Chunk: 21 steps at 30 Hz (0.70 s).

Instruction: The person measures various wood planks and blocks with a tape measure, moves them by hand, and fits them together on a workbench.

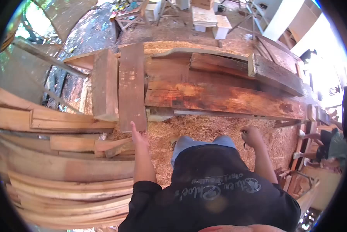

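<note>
A flat brown wooden board (pixel 131 85) lies across the left part of the workbench, its near end sticking out toward me. My left hand (pixel 139 137) is at that near end, with the thumb over the board's edge and the other fingers largely hidden. My right hand (pixel 253 136) hangs in front of the bench, apart from it, with its fingers curled closed. A small dark thing shows below those fingers, too small to name. A long reddish plank (pixel 223 98) with an orange, rough-looking surface lies along the bench in front of me.
Beside the board rests a thick timber block (pixel 105 83). Another heavy beam (pixel 277 75) lies at the bench's right. Stacked planks (pixel 69 189) fill my left side. Wood shavings (pixel 169 129) cover the ground. Another person (pixel 332 145) is at the far right.
</note>
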Each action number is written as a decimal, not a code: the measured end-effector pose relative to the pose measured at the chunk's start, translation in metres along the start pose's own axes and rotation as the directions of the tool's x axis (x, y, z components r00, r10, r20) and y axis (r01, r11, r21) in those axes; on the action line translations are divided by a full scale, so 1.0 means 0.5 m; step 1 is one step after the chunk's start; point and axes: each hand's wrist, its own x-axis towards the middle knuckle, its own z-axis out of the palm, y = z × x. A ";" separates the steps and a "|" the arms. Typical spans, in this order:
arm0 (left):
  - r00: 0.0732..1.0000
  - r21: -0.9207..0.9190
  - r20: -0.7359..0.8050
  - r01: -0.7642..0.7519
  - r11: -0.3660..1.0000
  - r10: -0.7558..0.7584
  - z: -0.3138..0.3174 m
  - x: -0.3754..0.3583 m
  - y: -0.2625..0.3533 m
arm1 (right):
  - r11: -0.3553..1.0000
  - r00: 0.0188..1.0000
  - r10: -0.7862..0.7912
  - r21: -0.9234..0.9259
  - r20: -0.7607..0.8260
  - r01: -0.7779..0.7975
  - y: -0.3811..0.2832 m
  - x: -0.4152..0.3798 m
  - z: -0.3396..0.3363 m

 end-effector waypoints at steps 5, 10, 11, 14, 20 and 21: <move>0.977 -0.189 0.193 -0.057 0.980 0.093 0.006 0.129 -0.004 | 0.995 0.996 0.013 0.095 0.084 -0.021 -0.159 -0.076 0.074; 0.947 -0.259 0.257 0.261 0.930 -0.194 0.007 0.042 0.057 | 0.990 0.996 -0.017 0.138 0.087 0.005 -0.271 -0.076 0.091; 0.911 -0.286 0.328 0.346 0.893 -0.248 0.005 0.020 0.075 | 0.992 0.996 -0.057 0.115 0.068 0.049 -0.286 -0.063 0.088; 0.620 -0.311 0.712 0.698 0.645 -0.329 -0.022 0.071 0.043 | 0.983 0.987 -0.161 0.085 -0.005 0.161 -0.313 -0.017 0.085; 0.512 -0.219 0.795 0.742 0.633 -0.326 -0.047 0.061 -0.001 | 0.992 0.997 -0.076 0.099 -0.012 0.077 -0.365 -0.024 0.048; 0.498 -0.205 0.801 0.749 0.630 -0.331 -0.051 0.068 0.001 | 0.993 0.997 -0.075 0.095 -0.009 0.076 -0.363 -0.030 0.043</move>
